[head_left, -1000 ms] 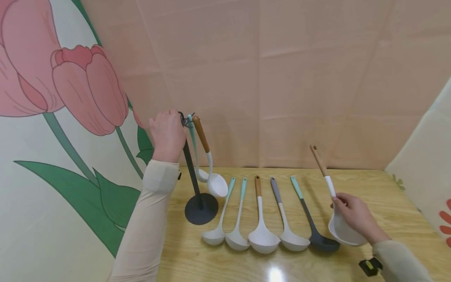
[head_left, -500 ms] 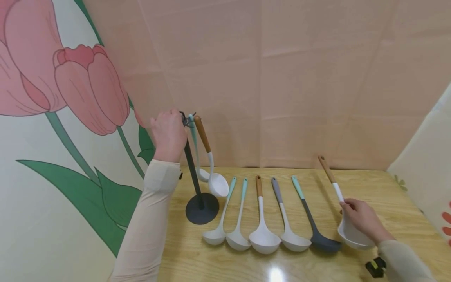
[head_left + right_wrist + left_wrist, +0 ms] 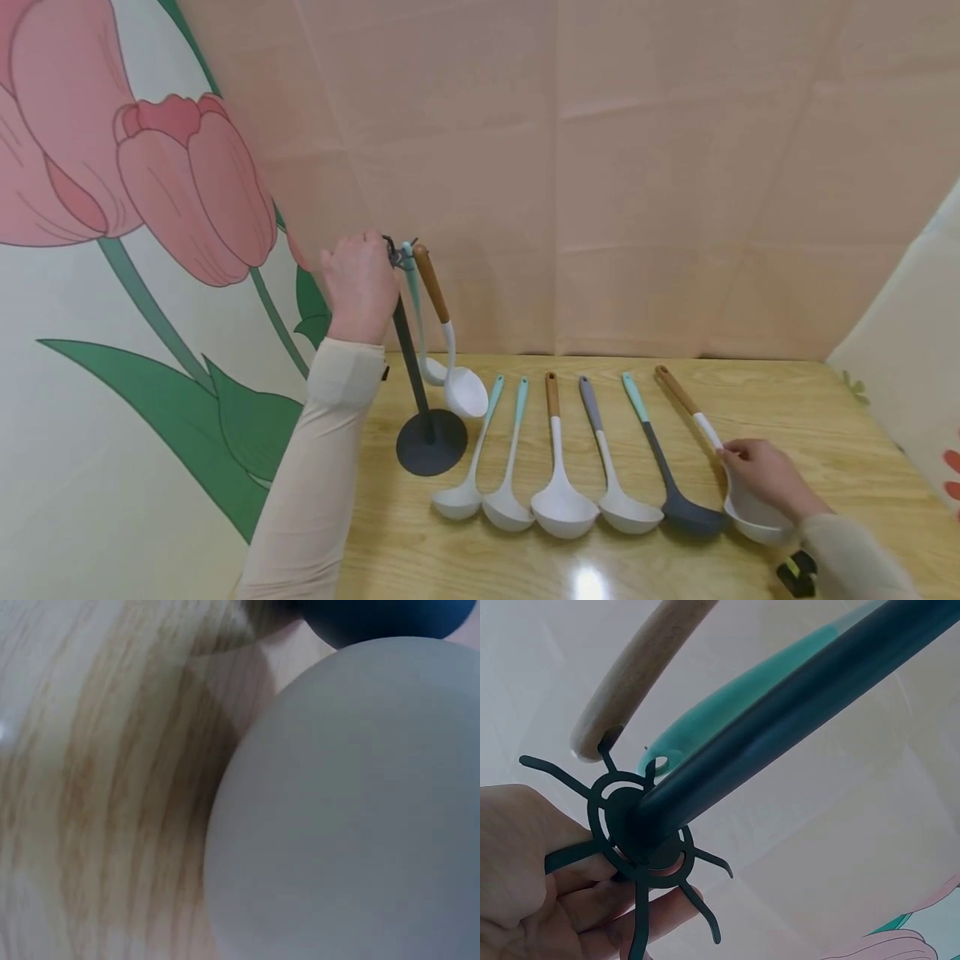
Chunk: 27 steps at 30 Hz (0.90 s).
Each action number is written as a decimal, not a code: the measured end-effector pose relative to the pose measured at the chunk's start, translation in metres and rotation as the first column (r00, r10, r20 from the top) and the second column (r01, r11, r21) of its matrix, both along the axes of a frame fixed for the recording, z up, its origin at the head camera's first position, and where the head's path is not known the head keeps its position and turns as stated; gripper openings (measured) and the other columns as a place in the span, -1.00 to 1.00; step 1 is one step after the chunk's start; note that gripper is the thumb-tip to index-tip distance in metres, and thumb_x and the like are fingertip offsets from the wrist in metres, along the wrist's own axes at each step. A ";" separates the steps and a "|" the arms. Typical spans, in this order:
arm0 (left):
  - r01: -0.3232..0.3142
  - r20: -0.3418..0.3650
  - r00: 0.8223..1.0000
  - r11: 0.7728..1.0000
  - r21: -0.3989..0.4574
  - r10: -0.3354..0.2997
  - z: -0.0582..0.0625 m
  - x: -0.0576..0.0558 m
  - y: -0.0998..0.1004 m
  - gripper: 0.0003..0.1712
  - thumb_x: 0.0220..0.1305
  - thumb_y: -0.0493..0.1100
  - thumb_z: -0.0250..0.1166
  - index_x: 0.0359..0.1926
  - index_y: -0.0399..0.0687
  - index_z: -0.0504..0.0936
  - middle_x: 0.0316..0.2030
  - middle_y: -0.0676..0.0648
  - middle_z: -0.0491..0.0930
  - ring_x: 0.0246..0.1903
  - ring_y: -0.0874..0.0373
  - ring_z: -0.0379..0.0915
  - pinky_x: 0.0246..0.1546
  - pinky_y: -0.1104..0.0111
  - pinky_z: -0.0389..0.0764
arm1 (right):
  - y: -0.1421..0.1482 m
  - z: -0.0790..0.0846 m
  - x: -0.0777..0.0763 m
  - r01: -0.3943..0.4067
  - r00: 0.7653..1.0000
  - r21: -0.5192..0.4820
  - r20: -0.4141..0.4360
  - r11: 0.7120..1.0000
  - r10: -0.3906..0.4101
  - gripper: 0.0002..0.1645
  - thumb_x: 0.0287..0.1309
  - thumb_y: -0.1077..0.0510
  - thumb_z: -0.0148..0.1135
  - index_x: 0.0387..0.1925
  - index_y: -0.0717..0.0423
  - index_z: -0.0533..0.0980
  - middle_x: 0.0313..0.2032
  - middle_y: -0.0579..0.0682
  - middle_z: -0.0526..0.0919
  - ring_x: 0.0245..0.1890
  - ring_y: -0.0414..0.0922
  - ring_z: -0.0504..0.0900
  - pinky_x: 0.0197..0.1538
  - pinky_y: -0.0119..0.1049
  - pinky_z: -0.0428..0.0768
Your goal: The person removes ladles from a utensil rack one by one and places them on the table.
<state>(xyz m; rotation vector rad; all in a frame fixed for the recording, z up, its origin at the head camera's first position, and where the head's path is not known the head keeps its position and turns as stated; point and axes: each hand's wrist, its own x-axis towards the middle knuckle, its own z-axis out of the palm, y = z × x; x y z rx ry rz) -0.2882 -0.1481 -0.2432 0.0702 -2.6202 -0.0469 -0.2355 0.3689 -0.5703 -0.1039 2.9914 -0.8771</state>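
My left hand [image 3: 360, 287] grips the top of a black utensil stand [image 3: 431, 443], its fingers at the hook ring [image 3: 598, 840] in the left wrist view. From the hooks hang a mint-handled ladle [image 3: 742, 694] and a white ladle with a wooden handle [image 3: 465, 392]. At the right end of the row, my right hand [image 3: 768, 475] pinches the neck of another white ladle with a wooden handle [image 3: 677, 389]. Its bowl [image 3: 345, 817] fills much of the right wrist view, close beside a dark ladle [image 3: 686, 508].
Left of the dark ladle lie a ladle with a grey-purple handle [image 3: 591, 404], a wooden-handled white ladle [image 3: 562, 504] and two mint-handled ladles, all on the wood-grain table [image 3: 480, 567]. A pinkish cloth backdrop [image 3: 637, 208] rises behind the table; a tulip-print panel [image 3: 187, 192] stands at the left.
My right hand has moved right and lowered the wooden-handled ladle; its handle, tilted up before, now lies down along the table. The left hand keeps its hold on the stand.
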 end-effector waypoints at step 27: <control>-0.005 -0.045 0.999 0.999 -0.036 0.003 -0.002 0.000 0.001 -0.76 0.33 -0.22 0.28 -0.05 -0.26 0.58 -0.15 -0.22 0.66 -0.10 -0.14 0.54 0.00 0.00 0.46 | 0.010 0.001 0.001 0.007 0.999 -0.010 0.052 1.000 -0.006 -0.61 0.34 0.03 0.18 -0.25 0.32 0.67 -0.36 0.13 0.73 -0.40 -0.13 0.59 -0.37 -0.22 0.48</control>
